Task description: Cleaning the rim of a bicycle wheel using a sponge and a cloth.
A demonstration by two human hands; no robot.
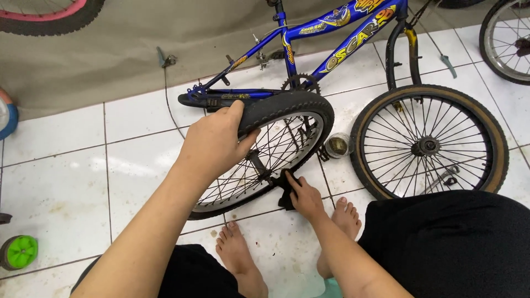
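My left hand (212, 144) grips the black tyre of a loose spoked wheel (287, 107) that stands upright on the white tiled floor, holding its top edge. My right hand (305, 197) reaches to the wheel's hub, fingers pressed on a black rag (285, 185) at the axle. Just behind the wheel lies a blue bicycle frame (309, 41) with yellow lettering and a chainring (301, 84). Its front wheel (429, 144), with a tan-walled tyre, is on the right. My bare feet rest on the floor under the wheel.
A small open tin (338, 145) sits between the two wheels. A spanner (441, 177) lies behind the front wheel's spokes. A green-hubbed small wheel (19, 251) is at the lower left, a pink-rimmed tyre (49, 14) top left, another wheel (507, 38) top right. A grey tarp (110, 49) covers the far floor.
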